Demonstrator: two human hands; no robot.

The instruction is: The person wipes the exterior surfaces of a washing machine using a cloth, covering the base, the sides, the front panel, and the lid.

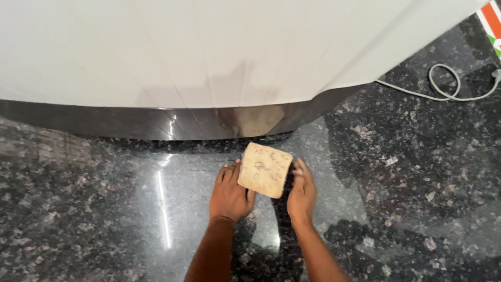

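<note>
L hand (229, 196): flat on the floor, palm down, fingers together & straight; thumb side touches the pad's left/lower edge. Not wrapped round anything.
R hand (301, 192): on edge beside the pad's right side, fingers straight & close together, touching the pad's right edge; no closed grip seen.
Pad: tan square scrub pad (265, 169) w/ faint dark curly marks on its face, tilted a bit, held between both hands, just in front of the dark base strip.
Floor: polished black-grey speckled granite floor (417, 172), glossy, light streak reflected left of the L hand.
Edges: white curved panel (209, 52) fills the top; under it a dark glossy base strip (130, 122) meets the floor. Panel's edge runs up to the right.
Open room: wide bare floor left, right & toward the person; tight only at the base strip.
Cord: pale cable (443, 83) looped on the floor top right, well apart from the hands.
Sign/label: orange-white-green striped bit (493, 21) at the top right corner, cut off by the frame.
</note>
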